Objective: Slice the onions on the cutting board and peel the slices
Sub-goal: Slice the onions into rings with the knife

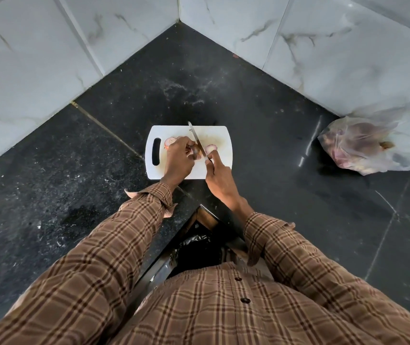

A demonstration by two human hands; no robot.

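Observation:
A white cutting board [213, 170] lies on the black counter corner. My left hand [179, 160] grips a piece of red onion [196, 151] at the board's middle. My right hand [220, 178] holds a knife [195, 138], its handle hidden in my fist and my forefinger stretched along it. The blade runs away from me and rests against the onion's right side. One cut slice [210, 148] lies just right of the blade. Another slice [169, 141] lies left of my left hand, near the board's handle slot.
A clear plastic bag [363, 145] holding several onions sits at the right against the marble-tiled wall. The black stone counter [74, 170] spreads on both sides of the corner. Below the counter edge, a dark bin [196, 250] shows between my arms.

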